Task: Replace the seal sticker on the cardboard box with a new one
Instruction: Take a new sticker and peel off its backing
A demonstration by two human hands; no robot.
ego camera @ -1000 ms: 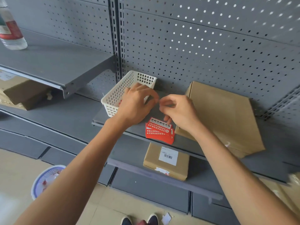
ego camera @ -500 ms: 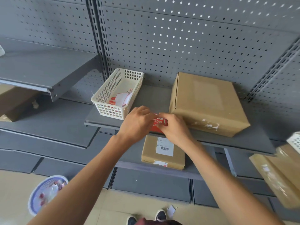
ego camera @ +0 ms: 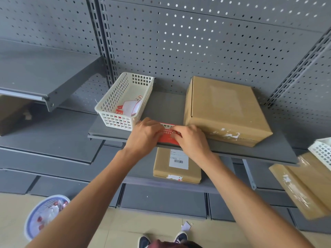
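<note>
At frame centre, the left hand point(ego camera: 145, 135) and right hand point(ego camera: 190, 138) both pinch a red sticker stack point(ego camera: 168, 136) on the shelf edge point(ego camera: 232, 151), probably peeling off a fresh seal. The cardboard box point(ego camera: 223, 110) waits just right, with torn seal residue facing front.

Soft, even daylight fills the scene, with no hard glare. Light shows through the pegboard point(ego camera: 206, 42) holes toward one o'clock. Shelves cast soft shadows beneath them. Wide-angle distortion bends uprights at three and nine o'clock. Both hands look slightly motion-blurred; the centre stays reasonably sharp.
</note>
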